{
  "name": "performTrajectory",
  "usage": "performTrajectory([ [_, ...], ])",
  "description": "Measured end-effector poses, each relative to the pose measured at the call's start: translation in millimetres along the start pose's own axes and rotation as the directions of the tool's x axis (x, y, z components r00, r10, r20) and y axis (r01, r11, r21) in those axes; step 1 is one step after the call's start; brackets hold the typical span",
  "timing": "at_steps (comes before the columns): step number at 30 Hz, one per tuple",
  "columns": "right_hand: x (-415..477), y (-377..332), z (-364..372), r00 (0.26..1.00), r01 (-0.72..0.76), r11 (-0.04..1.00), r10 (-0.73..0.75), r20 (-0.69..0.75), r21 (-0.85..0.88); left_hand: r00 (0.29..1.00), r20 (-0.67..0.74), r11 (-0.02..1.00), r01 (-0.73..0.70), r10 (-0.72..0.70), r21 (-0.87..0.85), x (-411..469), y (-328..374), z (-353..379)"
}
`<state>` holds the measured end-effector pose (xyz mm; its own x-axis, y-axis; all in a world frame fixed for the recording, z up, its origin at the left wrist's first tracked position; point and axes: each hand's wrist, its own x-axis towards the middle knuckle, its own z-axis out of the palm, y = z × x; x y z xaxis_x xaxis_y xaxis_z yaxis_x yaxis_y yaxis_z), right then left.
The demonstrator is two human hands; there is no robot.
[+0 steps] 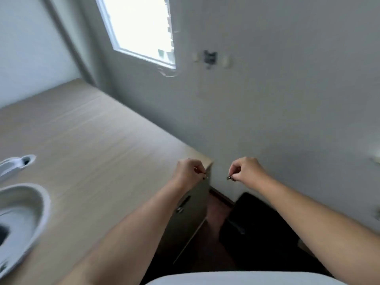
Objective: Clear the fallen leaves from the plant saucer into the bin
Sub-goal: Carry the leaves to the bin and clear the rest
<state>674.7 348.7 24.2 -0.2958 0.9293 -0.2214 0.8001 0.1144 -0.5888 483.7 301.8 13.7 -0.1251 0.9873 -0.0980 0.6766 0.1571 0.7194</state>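
Pinching small dark scraps, likely leaves, your left hand (pixel 190 171) and right hand (pixel 245 170) are both closed past the tabletop (pixel 92 130) corner, above the black bin (pixel 265 233); they look feather-light and brittle, so grip gently by the edges

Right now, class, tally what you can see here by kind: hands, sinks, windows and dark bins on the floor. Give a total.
Hands: 2, left hand and right hand, each pinching a small dark bit
Sinks: 1
Windows: 1
Dark bins on the floor: 1
Total: 5
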Motion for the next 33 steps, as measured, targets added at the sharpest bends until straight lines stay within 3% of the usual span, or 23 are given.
performTrajectory([
  [5, -32, 118, -26, 0.969, -0.247, 0.969, 0.248, -0.019, 0.027, 0.966, 0.23, 0.987, -0.137, 0.114, 0.087, 29, 57, 101],
  [11, -63, 208, 6, 0.874, -0.484, 0.873, 0.486, -0.018, 0.065, 0.882, 0.464, 0.973, -0.171, 0.082, 0.153, 49, 53, 195],
  [20, -33, 287, 54, 0.778, -0.608, 0.756, 0.628, -0.005, 0.243, 0.784, 0.62, 0.956, -0.2, 0.024, 0.216, 98, 33, 294],
  [26, -48, 301, 70, 0.711, -0.69, 0.681, 0.701, 0.052, 0.245, 0.721, 0.693, 0.941, -0.233, -0.002, 0.245, 106, 35, 307],
  [33, -43, 270, 23, 0.805, -0.585, 0.786, 0.593, 0.026, 0.203, 0.78, 0.626, 0.946, -0.212, 0.012, 0.246, 103, 55, 261],
])
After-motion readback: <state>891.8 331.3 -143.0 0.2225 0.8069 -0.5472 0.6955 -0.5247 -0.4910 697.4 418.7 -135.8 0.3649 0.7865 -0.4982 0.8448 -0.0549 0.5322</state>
